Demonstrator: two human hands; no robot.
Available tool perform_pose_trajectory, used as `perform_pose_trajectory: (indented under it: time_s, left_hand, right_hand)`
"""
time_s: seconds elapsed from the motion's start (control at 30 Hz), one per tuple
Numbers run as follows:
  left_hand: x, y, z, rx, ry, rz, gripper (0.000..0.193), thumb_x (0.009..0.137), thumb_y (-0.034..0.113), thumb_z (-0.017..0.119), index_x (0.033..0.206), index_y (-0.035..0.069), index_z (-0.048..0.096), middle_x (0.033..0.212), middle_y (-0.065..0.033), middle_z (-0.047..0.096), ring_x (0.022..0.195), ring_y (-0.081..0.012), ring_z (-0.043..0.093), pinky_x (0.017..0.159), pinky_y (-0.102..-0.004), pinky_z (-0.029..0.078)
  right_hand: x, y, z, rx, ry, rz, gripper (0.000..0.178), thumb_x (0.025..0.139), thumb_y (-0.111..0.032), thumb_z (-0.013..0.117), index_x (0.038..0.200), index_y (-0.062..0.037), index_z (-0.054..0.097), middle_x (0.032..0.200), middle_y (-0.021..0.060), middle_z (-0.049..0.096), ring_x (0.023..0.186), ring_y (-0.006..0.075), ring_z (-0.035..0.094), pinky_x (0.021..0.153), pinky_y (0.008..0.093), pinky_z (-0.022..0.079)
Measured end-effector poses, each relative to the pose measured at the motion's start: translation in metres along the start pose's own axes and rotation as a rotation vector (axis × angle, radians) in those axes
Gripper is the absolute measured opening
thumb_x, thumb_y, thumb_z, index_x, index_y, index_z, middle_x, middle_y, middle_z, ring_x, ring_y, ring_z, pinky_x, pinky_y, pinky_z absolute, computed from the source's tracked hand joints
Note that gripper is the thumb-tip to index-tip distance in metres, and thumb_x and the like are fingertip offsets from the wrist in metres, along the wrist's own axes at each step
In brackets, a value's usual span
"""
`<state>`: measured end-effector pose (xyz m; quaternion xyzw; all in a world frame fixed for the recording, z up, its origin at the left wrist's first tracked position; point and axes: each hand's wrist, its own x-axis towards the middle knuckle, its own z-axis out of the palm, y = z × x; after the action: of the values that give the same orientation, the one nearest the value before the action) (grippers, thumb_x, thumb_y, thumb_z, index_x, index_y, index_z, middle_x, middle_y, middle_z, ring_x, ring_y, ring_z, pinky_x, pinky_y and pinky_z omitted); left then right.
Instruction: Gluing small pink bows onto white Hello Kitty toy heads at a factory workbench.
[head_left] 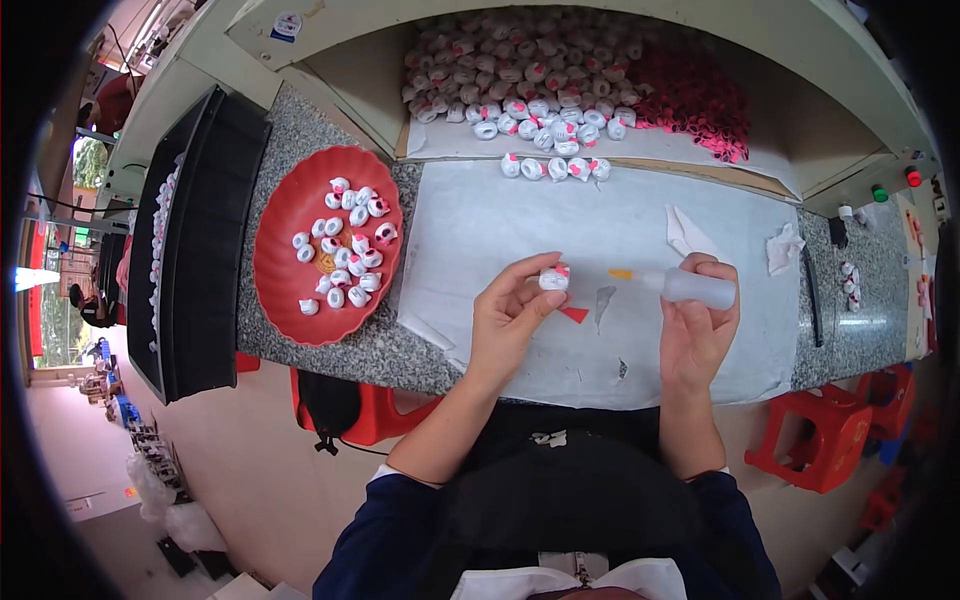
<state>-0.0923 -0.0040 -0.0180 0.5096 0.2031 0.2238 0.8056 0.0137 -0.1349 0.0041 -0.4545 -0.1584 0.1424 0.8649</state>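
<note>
My left hand [508, 315] pinches a small white plastic piece with a pink bow [553, 280] between thumb and fingertips, just above the white paper sheet [460, 230]. In my right hand [692, 340] is a translucent squeeze bottle [705, 290], lying nearly level. Its thin yellow-orange nozzle [620, 273] points left at the white piece, with a gap between them. A red scrap [574, 314] lies on the paper beside my left fingers, and a grey scrap [604, 303] lies between the hands.
At left stand a red scalloped dish [275, 240] with several white pieces and a black bin [215, 250]. An open shelf at the back holds a heap of white pieces [510, 75] and pink parts [695, 100]. Crumpled tissue [785, 248] lies right. Red stools [815, 435] stand below the bench.
</note>
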Motion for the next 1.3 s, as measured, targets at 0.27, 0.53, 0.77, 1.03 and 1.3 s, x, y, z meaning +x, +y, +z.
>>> perform_pose_trajectory:
  time_s: [0.27,0.53,0.77,1.03,1.3]
  left_hand:
    - [-0.002,-0.004,-0.007,-0.091,-0.039,0.053,0.034,0.074,-0.003,0.054,0.106,-0.003,0.044,0.099,-0.0113,0.052,0.089,-0.0155,0.052,0.076,-0.0273,0.045]
    - [-0.002,-0.003,-0.005,-0.086,-0.034,0.061,0.034,0.074,-0.005,0.053,0.106,-0.004,0.042,0.101,-0.0122,0.052,0.091,-0.0143,0.051,0.079,-0.0253,0.043]
    - [-0.002,-0.004,-0.005,-0.072,-0.049,0.059,0.035,0.073,-0.003,0.054,0.106,-0.002,0.043,0.102,-0.0128,0.051,0.090,-0.0166,0.052,0.077,-0.0275,0.044]
    - [-0.002,-0.003,-0.005,-0.086,-0.048,0.050,0.034,0.073,-0.002,0.055,0.105,-0.002,0.044,0.101,-0.0132,0.052,0.091,-0.0176,0.052,0.076,-0.0287,0.044]
    - [-0.002,-0.002,-0.005,-0.074,-0.063,0.045,0.034,0.073,0.000,0.056,0.104,-0.002,0.044,0.100,-0.0132,0.052,0.091,-0.0178,0.052,0.076,-0.0305,0.045]
  right_hand:
    - [-0.012,0.017,0.002,-0.370,-0.258,-0.412,0.033,0.063,-0.014,0.068,0.083,-0.0028,0.044,0.078,0.0082,0.043,0.067,0.0151,0.046,0.059,0.0264,0.040]
    - [-0.012,0.017,0.003,-0.417,-0.313,-0.445,0.036,0.061,-0.015,0.071,0.083,-0.0034,0.044,0.076,0.0063,0.043,0.063,0.0138,0.046,0.056,0.0253,0.040]
    - [-0.013,0.017,0.003,-0.416,-0.323,-0.435,0.035,0.060,-0.014,0.071,0.081,-0.0037,0.045,0.076,0.0060,0.044,0.062,0.0141,0.047,0.056,0.0257,0.039]
    - [-0.012,0.016,0.000,-0.427,-0.366,-0.445,0.033,0.061,-0.012,0.070,0.081,-0.0039,0.045,0.078,0.0071,0.045,0.062,0.0141,0.046,0.056,0.0257,0.039]
    - [-0.010,0.017,-0.001,-0.396,-0.387,-0.514,0.040,0.055,0.000,0.071,0.086,-0.0042,0.047,0.082,0.0104,0.046,0.061,0.0138,0.048,0.053,0.0235,0.040]
